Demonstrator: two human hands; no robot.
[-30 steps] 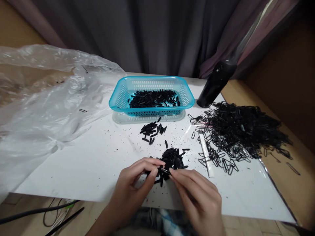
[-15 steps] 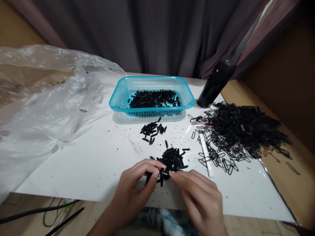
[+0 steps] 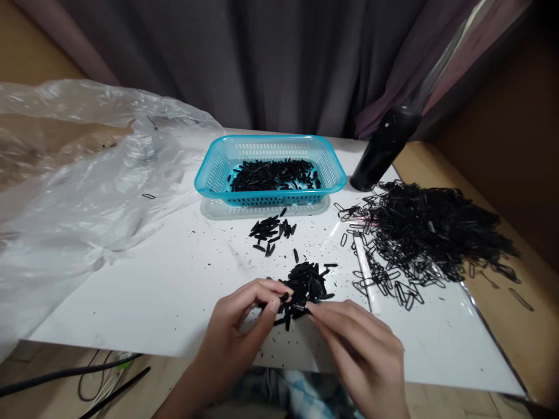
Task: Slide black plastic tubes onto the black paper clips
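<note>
My left hand point(image 3: 244, 317) is closed in a pinch on a small black strip point(image 3: 283, 297) at the near edge of a heap. Close by on its right, my right hand point(image 3: 360, 343) has thumb and forefinger pressed together; a short pale glint shows beside the fingertips, but what they grip is too small to make out. Between and beyond both hands lies the heap of black strips point(image 3: 308, 282) on the white sheet point(image 3: 144, 297). A smaller cluster of the same strips point(image 3: 265, 228) sits farther back.
A blue perforated basket point(image 3: 269, 196) with many black strips stands at the back. To the right are a large pile of black wire-like loops point(image 3: 437, 233), a white stick point(image 3: 365, 270) and a black cylinder point(image 3: 384, 148). Clear plastic point(image 3: 87, 192) covers the left side.
My hands have drawn slightly apart, the right one shifting a little right. The pale thin bit between the fingertips shows less than before.
</note>
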